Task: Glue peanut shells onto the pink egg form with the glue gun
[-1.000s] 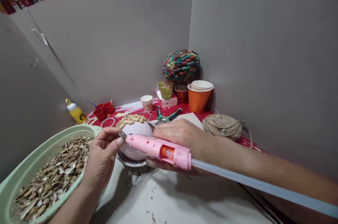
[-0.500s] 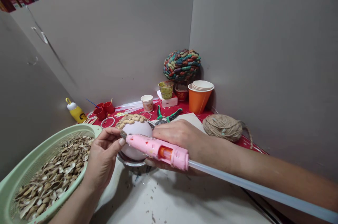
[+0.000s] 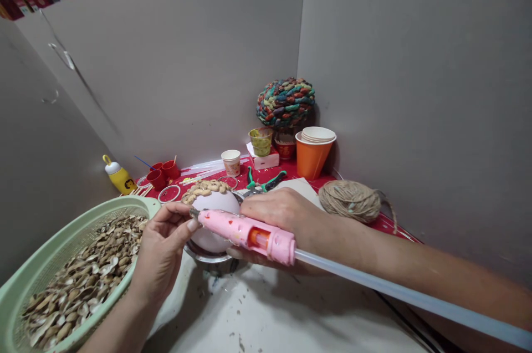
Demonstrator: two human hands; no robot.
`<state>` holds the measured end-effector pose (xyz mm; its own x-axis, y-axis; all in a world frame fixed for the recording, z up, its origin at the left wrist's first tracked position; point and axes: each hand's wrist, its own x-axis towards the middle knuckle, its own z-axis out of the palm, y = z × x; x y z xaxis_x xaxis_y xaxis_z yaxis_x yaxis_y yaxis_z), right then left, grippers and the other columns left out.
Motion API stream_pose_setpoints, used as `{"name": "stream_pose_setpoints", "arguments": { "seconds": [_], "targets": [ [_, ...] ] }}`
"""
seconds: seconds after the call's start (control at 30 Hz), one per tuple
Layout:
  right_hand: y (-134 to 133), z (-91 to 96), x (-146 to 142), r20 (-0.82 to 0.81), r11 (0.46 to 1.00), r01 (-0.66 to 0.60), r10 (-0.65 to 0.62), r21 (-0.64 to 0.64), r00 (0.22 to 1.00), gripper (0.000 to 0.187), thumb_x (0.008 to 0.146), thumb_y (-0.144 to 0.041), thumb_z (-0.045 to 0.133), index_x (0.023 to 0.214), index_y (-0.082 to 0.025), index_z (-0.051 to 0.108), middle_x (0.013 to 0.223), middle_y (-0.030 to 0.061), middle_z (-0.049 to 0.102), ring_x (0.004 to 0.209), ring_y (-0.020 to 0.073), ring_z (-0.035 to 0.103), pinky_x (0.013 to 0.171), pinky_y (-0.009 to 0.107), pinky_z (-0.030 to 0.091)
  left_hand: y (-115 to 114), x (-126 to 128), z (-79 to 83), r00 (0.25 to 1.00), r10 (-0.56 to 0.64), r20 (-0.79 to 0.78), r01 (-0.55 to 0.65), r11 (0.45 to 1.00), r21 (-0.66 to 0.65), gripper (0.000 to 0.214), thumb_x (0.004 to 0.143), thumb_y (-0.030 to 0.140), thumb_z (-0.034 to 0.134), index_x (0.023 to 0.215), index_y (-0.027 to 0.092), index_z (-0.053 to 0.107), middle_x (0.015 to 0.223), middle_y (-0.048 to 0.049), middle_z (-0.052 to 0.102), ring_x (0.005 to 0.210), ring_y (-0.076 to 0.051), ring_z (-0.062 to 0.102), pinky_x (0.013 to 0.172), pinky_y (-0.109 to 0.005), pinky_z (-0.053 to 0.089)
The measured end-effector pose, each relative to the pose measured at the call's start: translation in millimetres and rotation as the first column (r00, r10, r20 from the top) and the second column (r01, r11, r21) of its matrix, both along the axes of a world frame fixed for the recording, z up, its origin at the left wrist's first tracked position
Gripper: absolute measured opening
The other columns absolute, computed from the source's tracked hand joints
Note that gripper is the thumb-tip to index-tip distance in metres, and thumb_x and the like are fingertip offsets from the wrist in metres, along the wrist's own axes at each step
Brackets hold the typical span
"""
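My right hand (image 3: 286, 210) grips a pink hot glue gun (image 3: 235, 228), with a long clear glue stick (image 3: 374, 281) trailing from its back end. The gun's dark nozzle points left, at the fingertips of my left hand (image 3: 160, 247). That hand's thumb and fingers are pinched together by the nozzle; what lies between them is hidden. Behind the gun, a pale, smooth ball (image 3: 216, 204) rests in a metal bowl (image 3: 208, 258). Peanut shells (image 3: 203, 188) cover the top of the ball in rows.
A green basket (image 3: 54, 234) of peanut shells stands at left. Behind are red cups (image 3: 156, 179), a paper cup (image 3: 231, 163), green-handled pliers (image 3: 272, 181) and an orange cup (image 3: 312, 159). Twine (image 3: 350, 200) lies at right; a multicoloured ball (image 3: 286, 102) stands by the wall corner.
Almost nothing differs. The glue gun and my right hand have shifted very slightly; the left hand keeps its pinch at the nozzle.
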<state>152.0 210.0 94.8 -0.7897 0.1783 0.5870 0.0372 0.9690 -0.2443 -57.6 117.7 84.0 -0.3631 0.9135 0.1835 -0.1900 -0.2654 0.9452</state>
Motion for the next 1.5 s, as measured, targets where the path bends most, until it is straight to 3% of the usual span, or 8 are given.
{"name": "stream_pose_setpoints", "arguments": {
  "seconds": [0.4, 0.63, 0.97, 1.27, 1.5],
  "targets": [
    [-3.8, 2.8, -1.5, -0.001, 0.999, 0.026, -0.026, -0.022, 1.0, 0.021, 0.083, -0.031, 0.066, 0.076, -0.014, 0.056, 0.07, -0.0001, 0.059, 0.056, 0.0086, 0.043, 0.053, 0.023, 0.032, -0.8, -1.8, -0.1, 0.998, -0.053, 0.028, 0.054, 0.998, -0.021, 0.022, 0.066, 0.017, 0.085, 0.083, 0.019, 0.071, 0.078, 0.0014, 0.068, 0.071, -0.008, 0.061, 0.067, -0.014, 0.051],
    [-7.3, 8.4, -3.0, 0.003, 0.996, 0.07, -0.07, -0.052, 0.998, 0.031, 0.089, -0.04, 0.056, 0.071, -0.015, 0.055, 0.065, 0.0013, 0.057, 0.055, 0.0095, 0.043, 0.051, 0.023, 0.031, -1.3, -3.8, 0.5, 0.996, -0.064, 0.06, 0.066, 0.997, -0.03, 0.024, 0.065, 0.017, 0.086, 0.083, 0.019, 0.071, 0.079, 0.0006, 0.07, 0.072, -0.009, 0.063, 0.069, -0.016, 0.053],
    [-8.3, 9.1, -3.4, -0.04, 0.998, 0.064, -0.064, -0.01, 0.997, 0.032, 0.09, -0.04, 0.055, 0.07, -0.015, 0.056, 0.063, 0.0001, 0.057, 0.053, 0.009, 0.043, 0.05, 0.023, 0.03, -2.0, -5.4, 2.0, 0.993, -0.087, 0.077, 0.089, 0.996, -0.02, 0.023, 0.067, 0.016, 0.084, 0.085, 0.019, 0.07, 0.081, 0.0001, 0.07, 0.074, -0.01, 0.064, 0.071, -0.018, 0.054],
    [-4.7, 5.3, -3.9, -0.064, 0.998, 0.057, -0.055, 0.025, 0.996, 0.031, 0.089, -0.04, 0.058, 0.07, -0.015, 0.056, 0.063, -0.0022, 0.055, 0.053, 0.0087, 0.042, 0.05, 0.023, 0.031, -2.0, -6.0, 4.7, 0.994, -0.077, 0.077, 0.078, 0.997, -0.017, 0.022, 0.067, 0.017, 0.084, 0.083, 0.019, 0.069, 0.081, 0.0005, 0.07, 0.073, -0.009, 0.064, 0.071, -0.017, 0.054],
    [-4.5, 3.6, -2.4, -0.051, 0.999, 0.034, -0.033, 0.031, 0.998, 0.023, 0.08, -0.03, 0.068, 0.071, -0.015, 0.054, 0.065, -0.0029, 0.056, 0.054, 0.0072, 0.04, 0.052, 0.022, 0.03, -3.0, -7.9, 4.2, 0.994, -0.081, 0.08, 0.082, 0.997, -0.006, 0.021, 0.067, 0.017, 0.083, 0.083, 0.019, 0.069, 0.081, 0.0003, 0.07, 0.073, -0.01, 0.064, 0.071, -0.018, 0.054]
  ]
}}
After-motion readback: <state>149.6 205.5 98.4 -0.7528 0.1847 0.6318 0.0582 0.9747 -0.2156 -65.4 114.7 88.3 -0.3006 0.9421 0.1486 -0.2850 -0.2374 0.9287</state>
